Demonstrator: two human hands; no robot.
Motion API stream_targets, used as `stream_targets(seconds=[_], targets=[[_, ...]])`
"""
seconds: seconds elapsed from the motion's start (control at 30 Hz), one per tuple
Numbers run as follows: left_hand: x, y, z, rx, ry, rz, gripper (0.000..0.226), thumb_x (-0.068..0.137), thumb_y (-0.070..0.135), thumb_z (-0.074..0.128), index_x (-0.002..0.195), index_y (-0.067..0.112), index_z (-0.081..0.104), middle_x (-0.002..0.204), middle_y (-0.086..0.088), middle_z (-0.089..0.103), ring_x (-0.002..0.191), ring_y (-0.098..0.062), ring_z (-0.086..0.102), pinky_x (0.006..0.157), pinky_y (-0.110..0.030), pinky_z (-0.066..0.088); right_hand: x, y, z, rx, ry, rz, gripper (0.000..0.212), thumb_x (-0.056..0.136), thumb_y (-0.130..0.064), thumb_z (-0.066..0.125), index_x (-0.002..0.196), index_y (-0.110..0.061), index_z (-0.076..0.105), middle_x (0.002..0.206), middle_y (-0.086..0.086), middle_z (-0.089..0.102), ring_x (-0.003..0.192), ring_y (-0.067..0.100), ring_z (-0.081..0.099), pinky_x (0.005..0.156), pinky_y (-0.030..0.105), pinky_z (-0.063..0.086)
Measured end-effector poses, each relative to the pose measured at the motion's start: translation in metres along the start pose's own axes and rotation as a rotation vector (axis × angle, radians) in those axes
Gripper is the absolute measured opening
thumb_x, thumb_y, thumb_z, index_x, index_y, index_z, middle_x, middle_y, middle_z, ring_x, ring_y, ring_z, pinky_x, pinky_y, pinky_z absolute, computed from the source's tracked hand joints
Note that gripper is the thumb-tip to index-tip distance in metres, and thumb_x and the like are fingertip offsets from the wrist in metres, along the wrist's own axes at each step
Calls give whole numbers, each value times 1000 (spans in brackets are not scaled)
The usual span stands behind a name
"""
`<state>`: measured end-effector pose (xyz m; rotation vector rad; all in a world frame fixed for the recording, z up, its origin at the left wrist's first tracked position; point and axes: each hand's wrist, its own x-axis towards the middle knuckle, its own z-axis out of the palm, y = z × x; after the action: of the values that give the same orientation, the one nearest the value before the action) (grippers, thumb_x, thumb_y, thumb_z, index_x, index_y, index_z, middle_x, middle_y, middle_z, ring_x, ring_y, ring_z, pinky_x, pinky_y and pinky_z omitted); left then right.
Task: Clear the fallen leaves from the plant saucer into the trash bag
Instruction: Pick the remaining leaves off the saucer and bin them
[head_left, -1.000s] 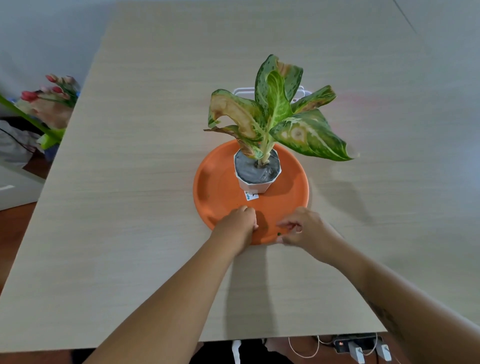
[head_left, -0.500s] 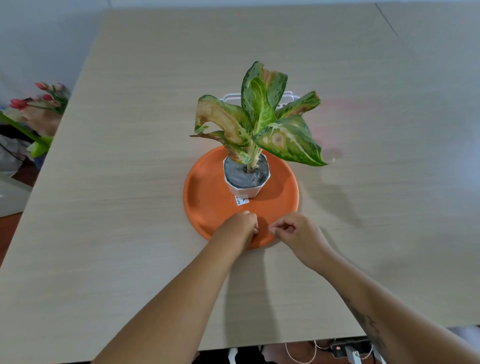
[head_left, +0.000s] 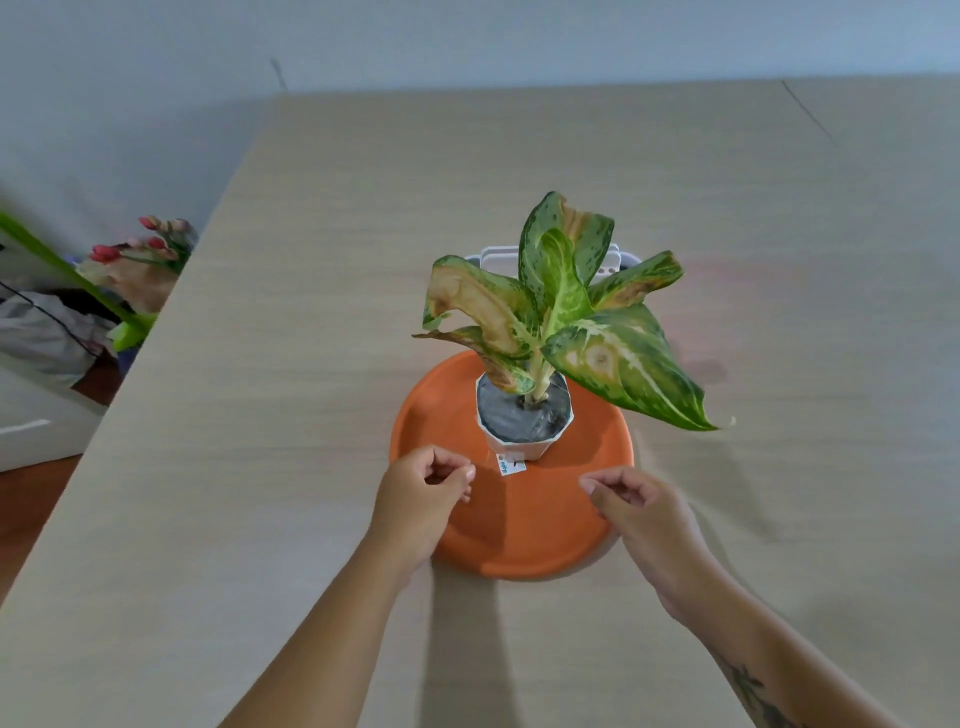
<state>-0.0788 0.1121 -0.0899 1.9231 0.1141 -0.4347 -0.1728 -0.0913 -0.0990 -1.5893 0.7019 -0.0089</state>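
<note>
Both hands (head_left: 530, 499) spread apart, potted plant (head_left: 524, 415) in orange saucer (head_left: 519, 535)

Saucer (head_left: 519, 540) plain orange, no pattern. Pot (head_left: 519, 449) white, faceted, small white label (head_left: 511, 464) with blue-green print. Soil surface (head_left: 511, 415) dark grey. Plant leaves (head_left: 623, 364) green, speckled and streaked pale yellow-cream, with tan-brown patches. Table (head_left: 260, 467) pale beige with fine wood-grain lines. Dark tattoo (head_left: 753, 696) on my right forearm. Off to the left, red and pink flower buds (head_left: 150, 244).
</note>
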Motion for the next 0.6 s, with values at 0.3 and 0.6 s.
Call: stream_targets(seconds=[0.3,0.6], targets=[[-14,-12,-27,-254,97,-110,13,89,5,65,84,13,74,76,-9,72,65,-15,67,70,-25,56,-4,-8,21,-76,-26,-32,12,87,-24,69,75,-23,73,65,-2,64,64,10,56,65,30,45],[-58,-35,-86,-408,195,-167,9,90,7,64,94,5,72,81,-9,73,67,-14,68,76,-25,58,-45,-17,99,-58,-168,-29,7,87,-13,68,81,-12,72,66,1,64,58,8,54,56,18,46]])
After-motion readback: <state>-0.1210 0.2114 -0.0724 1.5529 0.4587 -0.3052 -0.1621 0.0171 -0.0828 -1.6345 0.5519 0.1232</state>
